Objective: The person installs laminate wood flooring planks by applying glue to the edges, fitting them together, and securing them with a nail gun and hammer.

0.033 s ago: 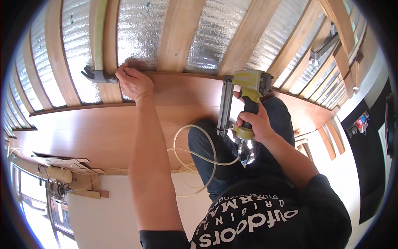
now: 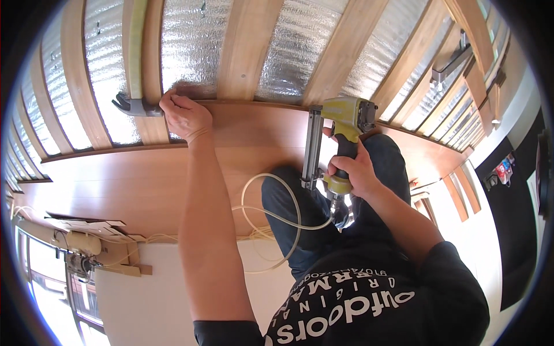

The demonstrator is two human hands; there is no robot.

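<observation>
My right hand (image 2: 356, 170) is wrapped round the grip of a yellow-green pneumatic nail gun (image 2: 348, 115), held upright above my knees. A pale air hose (image 2: 314, 226) runs from its base. My left hand (image 2: 187, 117) rests with curled fingers at the far edge of the brown floorboards (image 2: 254, 130). Whatever may be under those fingers is hidden. Just left of the hand, a claw hammer (image 2: 135, 106) lies along a wooden batten, its head against the fingertips and its yellowish handle pointing away from me.
Wooden battens (image 2: 245, 52) lie over silver foil sheeting (image 2: 193, 43) beyond the boards. An air compressor (image 2: 83, 243) stands at the lower left, near a stack of planks (image 2: 86, 223). Hose coils lie by my leg. A dark metal bar (image 2: 453, 66) rests on the battens at upper right.
</observation>
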